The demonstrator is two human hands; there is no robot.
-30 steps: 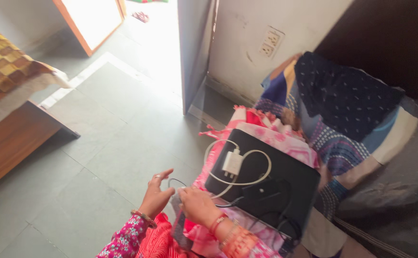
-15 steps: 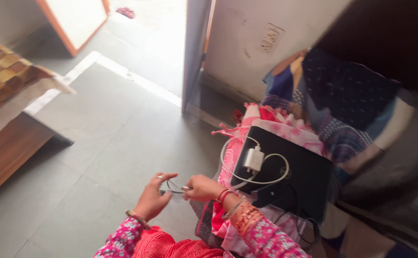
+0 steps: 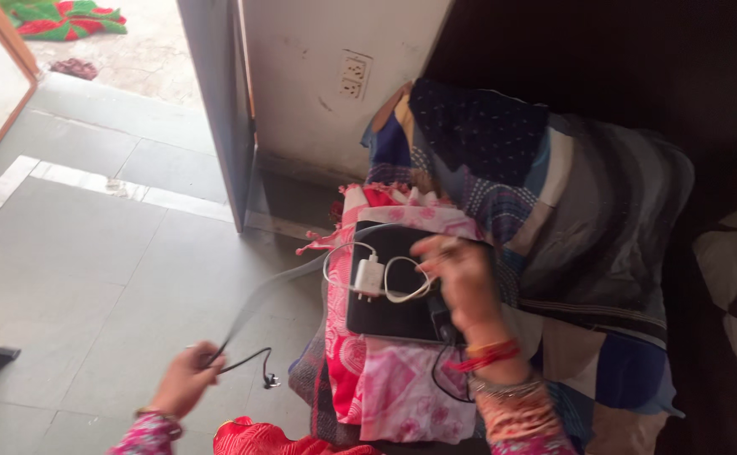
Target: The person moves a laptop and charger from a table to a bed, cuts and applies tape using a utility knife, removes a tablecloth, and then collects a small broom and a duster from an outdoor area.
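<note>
Low in the frame's left, the left hand (image 3: pixel 185 379) is closed around a thin black cable (image 3: pixel 246 364), whose free plug end dangles beside it, kept off the floor (image 3: pixel 90 270). Toward the centre, a white charger (image 3: pixel 368 275) with its looped cord rests on a black laptop (image 3: pixel 389 303) atop pink cloth (image 3: pixel 394 396). The right hand (image 3: pixel 457 278) hovers over the laptop, fingers loosely curled; whether it grips anything cannot be told.

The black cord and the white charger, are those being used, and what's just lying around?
In use: black cord in the left hand; white charger and laptop by the right hand.
Lying about: patchwork quilt, wall socket, door.
</note>
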